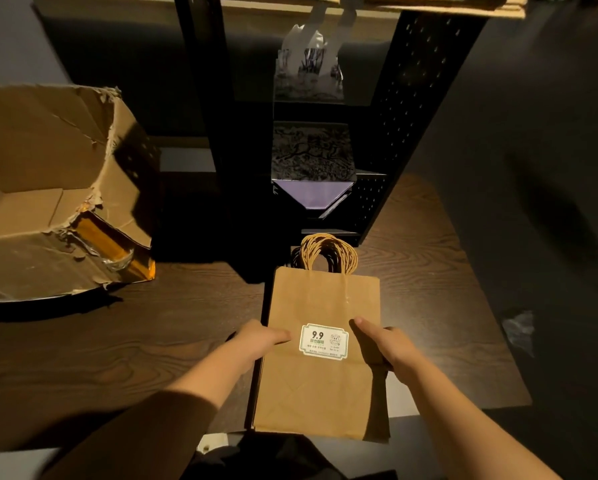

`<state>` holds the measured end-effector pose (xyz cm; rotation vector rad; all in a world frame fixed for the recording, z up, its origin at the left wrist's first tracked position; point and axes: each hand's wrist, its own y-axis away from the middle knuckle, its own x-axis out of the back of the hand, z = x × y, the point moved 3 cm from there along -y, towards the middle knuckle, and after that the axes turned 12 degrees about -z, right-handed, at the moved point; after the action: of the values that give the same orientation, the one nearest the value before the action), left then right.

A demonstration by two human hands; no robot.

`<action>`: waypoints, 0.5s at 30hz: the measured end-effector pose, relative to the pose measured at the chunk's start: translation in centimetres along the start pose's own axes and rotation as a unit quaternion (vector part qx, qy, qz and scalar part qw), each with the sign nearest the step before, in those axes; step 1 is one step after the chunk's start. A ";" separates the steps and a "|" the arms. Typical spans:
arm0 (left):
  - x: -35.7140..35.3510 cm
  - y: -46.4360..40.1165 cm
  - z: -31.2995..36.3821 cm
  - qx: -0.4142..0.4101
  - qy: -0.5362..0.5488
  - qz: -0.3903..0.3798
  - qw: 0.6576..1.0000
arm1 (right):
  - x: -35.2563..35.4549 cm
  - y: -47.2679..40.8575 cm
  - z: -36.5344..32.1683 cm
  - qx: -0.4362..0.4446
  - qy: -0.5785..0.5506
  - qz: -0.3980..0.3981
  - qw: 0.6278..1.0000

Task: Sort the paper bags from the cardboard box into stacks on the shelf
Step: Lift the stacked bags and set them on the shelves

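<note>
- A white sticker point(324, 341) with a green border sits on the brown paper bag point(316, 382) between my hands; it reads "9.9" in bold.
- Its smaller print is too small to read.

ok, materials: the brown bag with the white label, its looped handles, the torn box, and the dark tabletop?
Flat brown bag with white label: looks like matte kraft paper, creased at the folds. Its looped handles: apparently twisted paper cord, ribbed. Torn tan box: cardboard with ragged edges; shiny tape at one corner. Dark tabletop: wood grain pattern, solid or laminate unclear.
</note>
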<state>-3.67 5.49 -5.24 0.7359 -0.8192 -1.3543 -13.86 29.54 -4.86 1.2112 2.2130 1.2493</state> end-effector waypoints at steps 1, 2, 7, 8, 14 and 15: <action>-0.3 0.1 0.1 -0.006 0.020 -0.004 1.000 | -0.3 0.3 -0.1 0.011 -0.017 -0.012 1.000; -0.6 0.3 0.1 -0.010 0.035 -0.014 0.999 | -0.6 0.5 0.0 0.027 -0.037 -0.022 0.999; -1.6 0.0 -1.7 -0.067 0.082 0.008 0.994 | -1.9 1.3 0.8 0.071 -0.066 -0.022 0.995; -1.7 0.1 -2.0 -0.074 0.085 0.022 0.993 | -1.9 1.3 0.8 0.077 -0.070 -0.022 0.994; -0.9 1.5 -0.5 -0.166 0.130 0.024 0.977 | -1.9 2.3 -1.7 0.133 -0.069 -0.006 0.989; -0.6 1.8 0.2 -0.179 0.135 0.022 0.974 | -1.9 2.3 -2.4 0.141 -0.072 -0.006 0.987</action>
<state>-2.86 6.27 -3.66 0.5944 -0.3605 -1.2820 -13.06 27.32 -1.80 1.3412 2.3388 0.8324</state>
